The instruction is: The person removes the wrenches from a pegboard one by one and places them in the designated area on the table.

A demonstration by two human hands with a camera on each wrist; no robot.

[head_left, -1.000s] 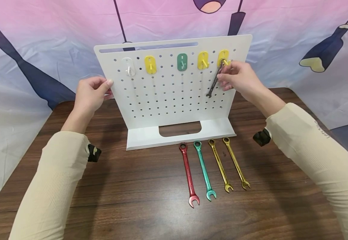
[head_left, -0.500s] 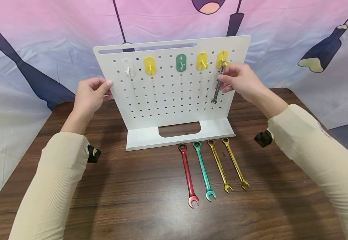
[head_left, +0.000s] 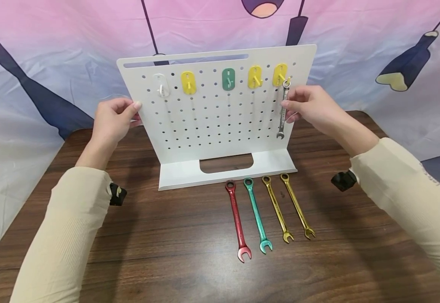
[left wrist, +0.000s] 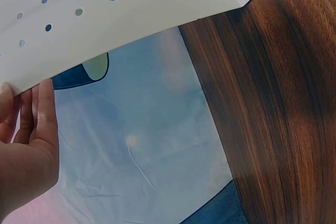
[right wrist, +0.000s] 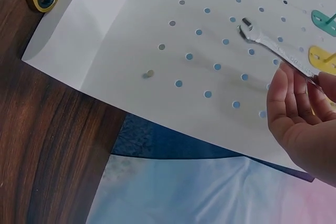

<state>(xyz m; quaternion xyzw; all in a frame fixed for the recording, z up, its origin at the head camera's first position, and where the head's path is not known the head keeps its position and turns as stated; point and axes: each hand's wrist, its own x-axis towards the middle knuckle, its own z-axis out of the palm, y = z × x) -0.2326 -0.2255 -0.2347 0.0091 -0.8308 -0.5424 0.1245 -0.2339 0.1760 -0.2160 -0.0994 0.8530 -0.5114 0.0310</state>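
My left hand pinches the left edge of a white pegboard, thumb in front and fingers behind. At the board's other side my right hand holds a small silver combination wrench between thumb and fingers. The wrench's ring end is at the tip of the rightmost yellow hook; whether the ring is still around the tip I cannot tell. Its open end points down, and in the right wrist view this open end stands in front of the board's holes.
On the wooden table before the board lie a red wrench, a green wrench and two gold wrenches, side by side. Further hooks on the board are white, yellow, green and yellow.
My right hand has moved right and slightly down. The silver wrench's ring has shifted outward to the hook's tip, and its lower end has swung right, nearer vertical. The left hand stays put.
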